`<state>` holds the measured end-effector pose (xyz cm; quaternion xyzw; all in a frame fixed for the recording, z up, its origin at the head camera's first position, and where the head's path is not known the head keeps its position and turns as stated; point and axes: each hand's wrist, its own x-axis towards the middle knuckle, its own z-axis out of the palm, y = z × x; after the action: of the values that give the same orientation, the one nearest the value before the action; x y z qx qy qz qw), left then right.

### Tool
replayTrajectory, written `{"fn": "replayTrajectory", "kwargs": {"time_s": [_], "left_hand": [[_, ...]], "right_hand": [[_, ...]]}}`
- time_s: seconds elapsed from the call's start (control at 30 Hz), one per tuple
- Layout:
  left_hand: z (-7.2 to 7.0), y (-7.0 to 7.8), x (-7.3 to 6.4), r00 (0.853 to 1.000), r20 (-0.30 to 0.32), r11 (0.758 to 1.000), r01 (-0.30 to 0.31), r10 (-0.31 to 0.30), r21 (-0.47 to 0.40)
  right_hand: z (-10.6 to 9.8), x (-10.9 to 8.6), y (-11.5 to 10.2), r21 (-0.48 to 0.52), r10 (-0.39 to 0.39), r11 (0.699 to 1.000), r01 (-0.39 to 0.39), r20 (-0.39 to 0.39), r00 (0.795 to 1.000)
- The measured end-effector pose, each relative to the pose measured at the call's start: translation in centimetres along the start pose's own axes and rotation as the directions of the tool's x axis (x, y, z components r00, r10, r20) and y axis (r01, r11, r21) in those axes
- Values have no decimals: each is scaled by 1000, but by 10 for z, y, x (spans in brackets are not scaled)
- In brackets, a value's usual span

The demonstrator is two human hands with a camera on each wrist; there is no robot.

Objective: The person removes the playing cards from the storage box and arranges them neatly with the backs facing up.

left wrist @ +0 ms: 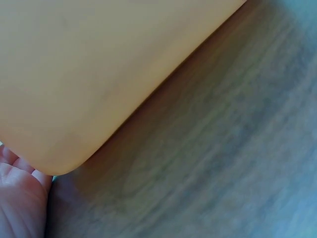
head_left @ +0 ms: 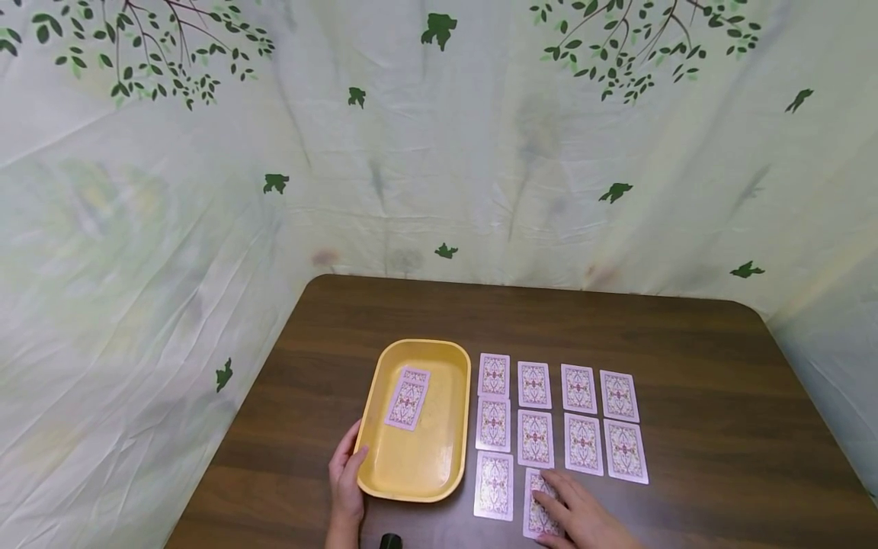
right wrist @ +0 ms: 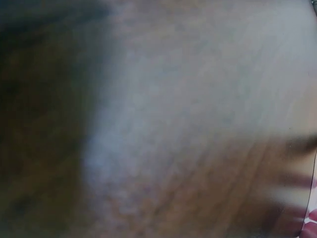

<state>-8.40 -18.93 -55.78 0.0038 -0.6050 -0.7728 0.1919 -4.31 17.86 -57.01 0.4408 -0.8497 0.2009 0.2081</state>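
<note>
My left hand (head_left: 348, 476) grips the left side of a yellow tray (head_left: 449, 457), thumb at the rim. In the left wrist view the tray's pale outer wall (left wrist: 89, 84) fills the upper left, and part of that hand (left wrist: 22, 203) shows at its corner. Two overlapping playing cards (head_left: 408, 402) lie face down inside the tray. My right hand (head_left: 583, 512) holds a face-down playing card (head_left: 535, 512) at the front of the second column, fingers over its face and thumb by its near edge. The right wrist view is mostly blurred tabletop.
Several more face-down cards stand in rows and columns right of the tray, such as a far-right card (head_left: 626, 451) and a front-left card (head_left: 493, 486). A black object (head_left: 391, 541) sits at the near edge. A leaf-patterned curtain (head_left: 480, 152) hangs behind the brown table (head_left: 720, 396).
</note>
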Motion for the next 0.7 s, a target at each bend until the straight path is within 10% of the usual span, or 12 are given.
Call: {"fn": "replayTrajectory", "kwargs": {"time_s": [0.7], "left_hand": [[-1,-1,-1,1000,-1,1000,-4,4,-12]], "right_hand": [[-2,5,-1,38,42,998,-44,36,998]]}}
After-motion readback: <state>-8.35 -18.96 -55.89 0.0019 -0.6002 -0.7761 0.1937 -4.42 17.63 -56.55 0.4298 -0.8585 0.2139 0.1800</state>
